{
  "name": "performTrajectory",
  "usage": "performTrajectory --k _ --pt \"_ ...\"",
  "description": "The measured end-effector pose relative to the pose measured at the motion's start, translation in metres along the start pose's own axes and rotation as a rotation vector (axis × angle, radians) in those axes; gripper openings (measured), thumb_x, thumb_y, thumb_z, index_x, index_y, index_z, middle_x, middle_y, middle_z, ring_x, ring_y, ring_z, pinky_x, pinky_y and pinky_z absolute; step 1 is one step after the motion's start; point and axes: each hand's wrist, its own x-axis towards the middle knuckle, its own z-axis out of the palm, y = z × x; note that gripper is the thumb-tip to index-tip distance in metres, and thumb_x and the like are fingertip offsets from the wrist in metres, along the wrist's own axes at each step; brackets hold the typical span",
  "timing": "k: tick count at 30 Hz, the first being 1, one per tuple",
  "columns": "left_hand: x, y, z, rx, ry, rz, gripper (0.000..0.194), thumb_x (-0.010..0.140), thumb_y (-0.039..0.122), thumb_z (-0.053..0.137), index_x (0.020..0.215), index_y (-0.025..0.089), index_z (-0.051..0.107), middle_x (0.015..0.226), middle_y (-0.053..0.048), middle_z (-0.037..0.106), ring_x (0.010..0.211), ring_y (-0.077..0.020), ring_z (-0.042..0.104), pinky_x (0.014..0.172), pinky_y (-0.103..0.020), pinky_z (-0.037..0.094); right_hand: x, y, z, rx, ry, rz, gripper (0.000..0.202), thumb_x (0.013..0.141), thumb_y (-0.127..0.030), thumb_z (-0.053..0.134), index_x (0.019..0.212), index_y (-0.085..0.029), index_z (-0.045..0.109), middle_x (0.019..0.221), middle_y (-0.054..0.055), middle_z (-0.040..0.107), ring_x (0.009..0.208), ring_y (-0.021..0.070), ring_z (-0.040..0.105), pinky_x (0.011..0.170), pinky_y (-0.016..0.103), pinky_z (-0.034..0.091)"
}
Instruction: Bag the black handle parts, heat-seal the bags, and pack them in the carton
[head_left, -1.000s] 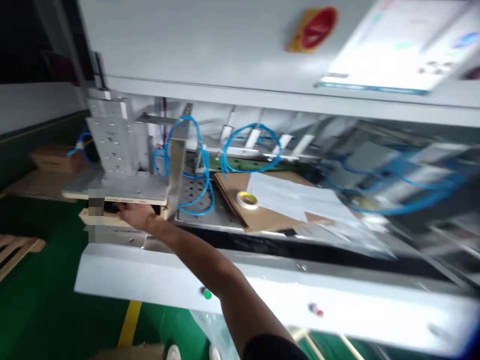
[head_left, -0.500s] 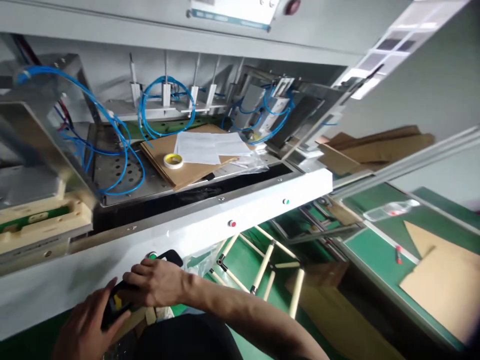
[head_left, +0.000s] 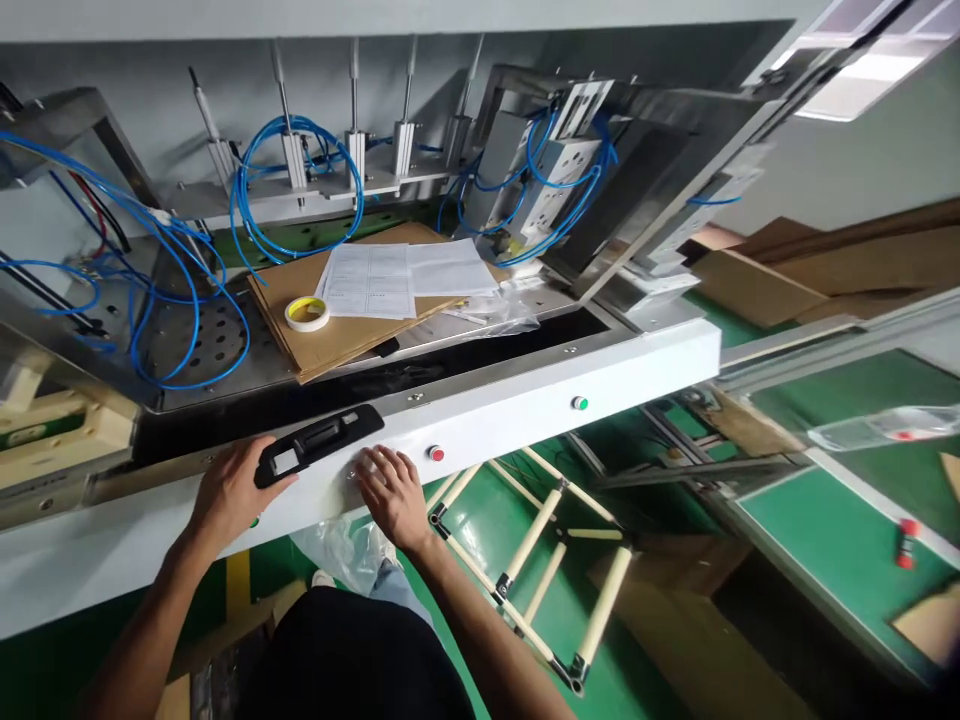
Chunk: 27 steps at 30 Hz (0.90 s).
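Note:
A long black plastic trim panel (head_left: 319,445) with cut-outs along its face lies tilted over the white front beam (head_left: 510,415) of a machine. My left hand (head_left: 236,490) grips the panel's left end, thumb along the lower edge and fingers partly hidden behind. Just below its right end, my right hand (head_left: 394,495) is over the beam, its fingers apart and slightly bent, holding nothing. Between that hand and the machine's right side, a red button (head_left: 436,453) and a green button (head_left: 580,403) sit on the beam.
Inside the machine, cardboard sheets (head_left: 300,345) carry papers (head_left: 371,280) and a tape roll (head_left: 307,314). Blue hoses (head_left: 244,215) loop around metal cylinders. A tube-frame rack (head_left: 529,535) stands below right. A cream fixture (head_left: 97,420) is at the left.
The black panel has come up from near my lap to the beam in my left hand. My right hand has moved off to the right and opened. The view has shifted.

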Motion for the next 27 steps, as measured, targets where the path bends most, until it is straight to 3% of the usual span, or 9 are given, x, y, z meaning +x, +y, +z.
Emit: performTrajectory --k 4,10,27 --pt "0.021 0.009 0.019 -0.048 -0.001 0.103 0.042 0.086 0.039 0.079 0.12 0.024 0.059 0.118 -0.011 0.071 0.109 -0.0319 0.07 0.093 -0.044 0.056 -0.003 0.006 0.008 0.039 0.092 0.019 0.037 0.102 -0.023 0.061 0.138 -0.03 0.067 0.142 0.009 0.067 0.139 0.0275 0.053 0.117 0.049 0.041" --pt "0.027 0.011 0.033 -0.022 0.001 0.15 0.046 0.082 0.037 0.084 0.119 0.025 0.059 0.122 -0.01 0.069 0.111 -0.0335 0.067 0.094 -0.047 0.053 -0.006 0.007 0.016 0.09 0.167 0.029 0.037 0.1 -0.02 0.062 0.134 -0.031 0.069 0.138 0.01 0.068 0.136 0.0298 0.054 0.112 0.052 0.043" --pt "0.03 0.013 0.046 -0.106 -0.004 0.133 0.042 0.085 0.038 0.081 0.12 0.024 0.062 0.131 -0.012 0.068 0.118 -0.0328 0.065 0.103 -0.049 0.05 -0.005 0.007 0.014 0.086 0.152 0.042 0.042 0.099 -0.017 0.061 0.137 -0.032 0.067 0.137 0.009 0.068 0.133 0.0296 0.055 0.11 0.052 0.043"
